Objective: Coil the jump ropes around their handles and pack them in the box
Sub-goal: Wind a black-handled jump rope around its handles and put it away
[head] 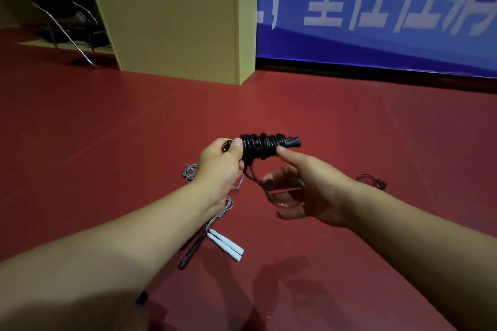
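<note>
Fingers of the left hand (224, 158) were clamped round the handle end of the black jump rope (265, 146), held above the red floor (349, 126); the right hand (301, 191) pressed its thumb on the coils, its blurred lower fingers apparently guiding the loose tail. Judged sound practice: keep tension, lay turns side by side, tuck the end. At 7 o'clock lay an uncoiled grey rope (228, 205) with white handles (226, 244), a wooden box (177, 32) well apart at 11 o'clock; nothing obstructed.

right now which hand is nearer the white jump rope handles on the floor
Left. The left hand grips the black coiled rope above the grey cord that leads down to the white handles. The right hand works the loose black end, further off to the right.
</note>
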